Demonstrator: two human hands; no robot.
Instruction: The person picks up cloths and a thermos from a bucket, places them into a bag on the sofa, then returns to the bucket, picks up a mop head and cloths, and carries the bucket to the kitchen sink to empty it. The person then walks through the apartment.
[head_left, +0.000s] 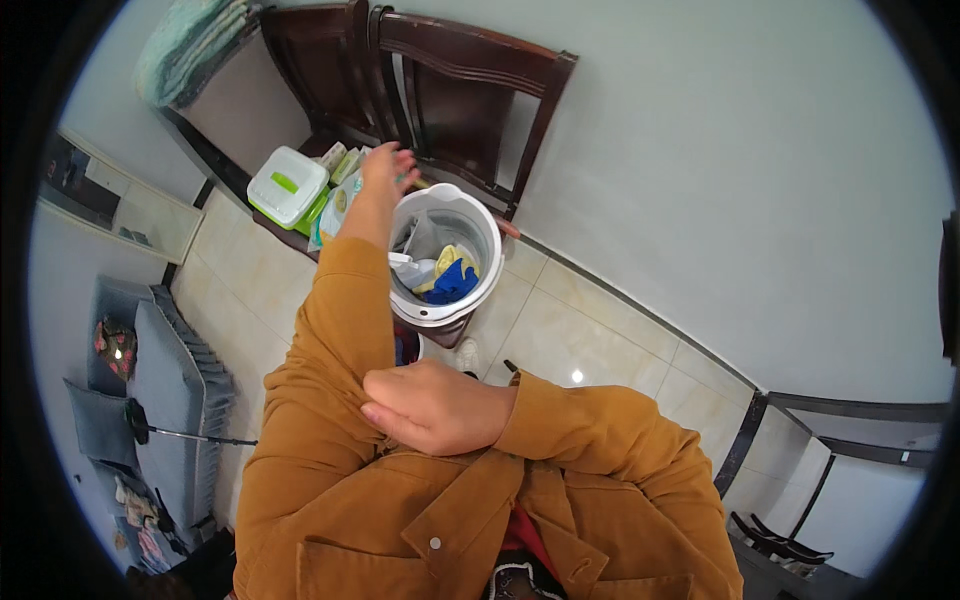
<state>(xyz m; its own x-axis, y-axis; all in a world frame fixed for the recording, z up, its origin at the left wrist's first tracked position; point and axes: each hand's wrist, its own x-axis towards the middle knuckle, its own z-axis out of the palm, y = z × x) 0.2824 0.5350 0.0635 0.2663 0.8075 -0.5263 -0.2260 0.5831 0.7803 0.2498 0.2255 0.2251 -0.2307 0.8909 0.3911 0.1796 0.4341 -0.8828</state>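
Observation:
My left hand (390, 176), slightly blurred, has its fingers apart and holds nothing. It is over the items beside a white bucket (491, 259) standing on a dark wooden chair (442, 337). In the bucket lie a blue cloth (454, 285), a yellow item (454, 259), a white plastic item and a clear plastic bag (422, 238). To the left of the bucket are a white-lidded box with a green handle (289, 187) and a plastic package (341, 202), partly hidden by my forearm. My right hand (442, 409) is closed on the mustard-brown left sleeve (337, 352) near the elbow.
More dark wooden chairs (465, 56) stand against the pale wall, with folded bedding (195, 52) at upper left. A grey-blue sofa (165, 390) stands at left, crossed by a thin pole (202, 437). Below the bucket are another container (411, 349) and a white shoe (467, 354).

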